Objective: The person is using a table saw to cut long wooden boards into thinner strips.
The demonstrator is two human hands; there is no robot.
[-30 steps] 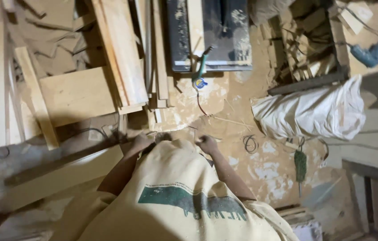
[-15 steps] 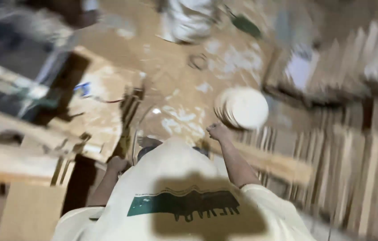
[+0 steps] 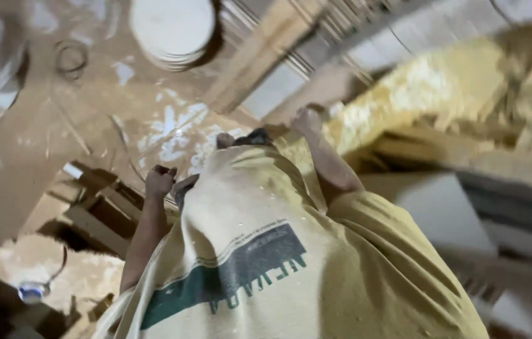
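Wooden plank (image 3: 260,75) near two hands: left (image 3: 159,182) curled empty, right (image 3: 307,119) grip unclear.

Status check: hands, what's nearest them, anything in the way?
Left hand curled shut, empty. Right hand reaching toward blurred wood planks; grip unclear. Scrap wood lies below left hand.

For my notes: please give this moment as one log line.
left hand: closed, empty | right hand: near wooden strip | floor: dusty
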